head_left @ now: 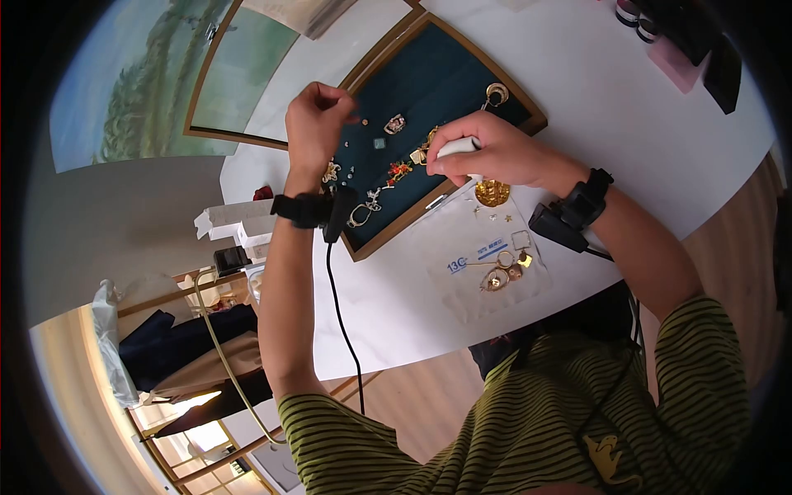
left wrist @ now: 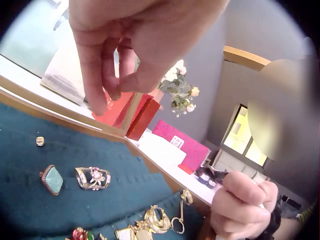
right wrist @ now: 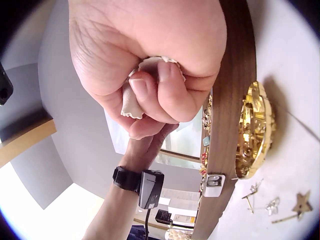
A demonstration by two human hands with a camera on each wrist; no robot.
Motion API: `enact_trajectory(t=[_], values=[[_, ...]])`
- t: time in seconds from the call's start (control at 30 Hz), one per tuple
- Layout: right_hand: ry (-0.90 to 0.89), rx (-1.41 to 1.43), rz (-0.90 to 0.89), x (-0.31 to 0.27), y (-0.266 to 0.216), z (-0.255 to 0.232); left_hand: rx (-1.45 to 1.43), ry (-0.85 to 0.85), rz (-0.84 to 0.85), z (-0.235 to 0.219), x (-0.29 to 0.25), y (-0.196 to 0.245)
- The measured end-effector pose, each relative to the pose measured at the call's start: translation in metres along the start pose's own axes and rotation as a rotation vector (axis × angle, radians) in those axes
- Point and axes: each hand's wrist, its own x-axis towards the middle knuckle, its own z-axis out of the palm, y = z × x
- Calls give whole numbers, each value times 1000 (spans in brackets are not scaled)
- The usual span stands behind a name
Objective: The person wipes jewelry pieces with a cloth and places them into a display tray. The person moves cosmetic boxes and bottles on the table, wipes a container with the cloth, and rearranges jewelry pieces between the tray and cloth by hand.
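Hands over jewelry tray (head_left: 520, 106) (right (head_left: 487, 157) gripping cloth (right wrist: 135, 97))

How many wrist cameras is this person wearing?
2: one on the left wrist, with a cable hanging down, and one on the right wrist. The left one also shows in the right wrist view.

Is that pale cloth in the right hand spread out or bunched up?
Bunched up: the pale cloth is crumpled inside the right hand, its fingers curled round it.
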Motion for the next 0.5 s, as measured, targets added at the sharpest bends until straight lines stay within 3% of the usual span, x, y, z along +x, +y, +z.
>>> enact_trajectory(t=[0.17,0.43,0.5], values=[[20,0,-2,1,3,0,-172,-172,-80,11,13,9],[43,12,-2,0,5,1,-147,-265,-167,-3,32,10],[58,6,-6,0,4,1,-427,-302,-245,-10,35,6]])
